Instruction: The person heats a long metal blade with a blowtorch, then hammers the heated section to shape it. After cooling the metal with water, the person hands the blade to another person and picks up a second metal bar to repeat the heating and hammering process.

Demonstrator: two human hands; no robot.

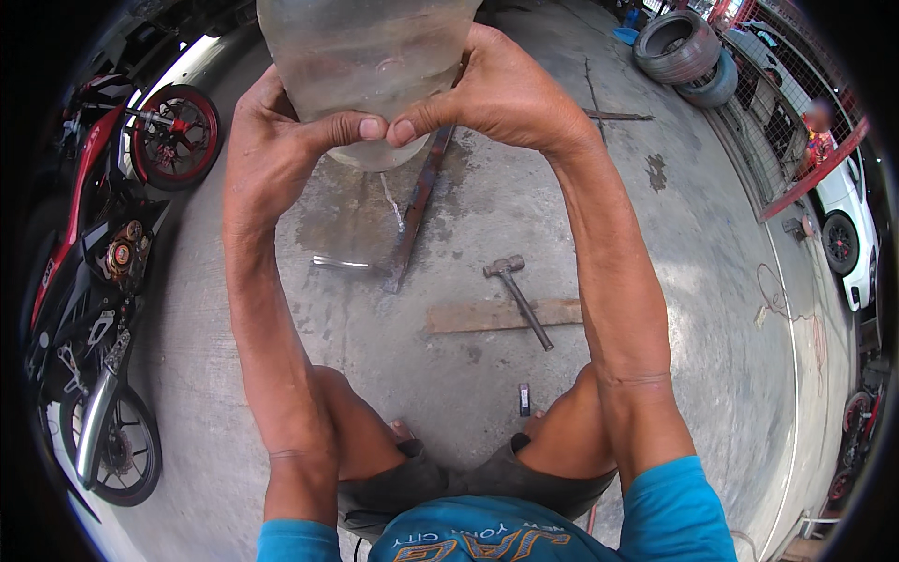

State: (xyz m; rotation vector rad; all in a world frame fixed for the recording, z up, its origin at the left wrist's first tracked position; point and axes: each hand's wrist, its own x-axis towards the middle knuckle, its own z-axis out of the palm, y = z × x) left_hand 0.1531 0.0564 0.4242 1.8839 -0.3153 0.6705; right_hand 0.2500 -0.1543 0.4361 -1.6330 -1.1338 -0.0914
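Observation:
High in front of me, both hands hold up a cloudy see-through plastic container (365, 66). My left hand (276, 140) grips its left side and my right hand (487, 89) its right side; the thumbs nearly meet across the near face. The other fingers are mostly hidden behind it. A thin stream of water (393, 201) falls below the container. Under it, a rusty metal bar (419, 215) lies on wet concrete, beside a short shiny metal piece (342, 263). Nearer to me, a hammer (515, 295) rests across a wooden plank (468, 317).
A small dark-and-silver object (524, 400) lies near my right foot. A red and black motorcycle (103, 244) stands at the left. Stacked tires (679, 47) and a wire-mesh fence (777, 103) are at far right, with a person (819, 136) and a white car (847, 225) beyond.

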